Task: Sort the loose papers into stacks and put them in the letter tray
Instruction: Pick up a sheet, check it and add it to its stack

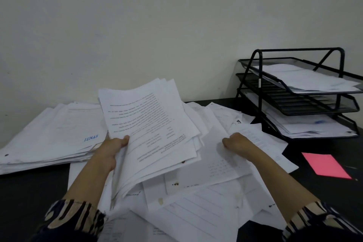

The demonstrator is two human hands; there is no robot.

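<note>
Dark desk (29, 192), pink sheet (326, 165) near its right edge, pale wall (137, 25) behind

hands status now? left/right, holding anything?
Left hand: grips a sheaf of papers, lifted off the pile.
Right hand: fingers curled on a loose sheet in the pile; a real grip cannot be told.

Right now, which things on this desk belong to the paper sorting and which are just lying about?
Job: bundle of white printed sheets in left hand; loose white papers under right hand; black wire letter tray.
Lying about: pink paper rectangle.
</note>
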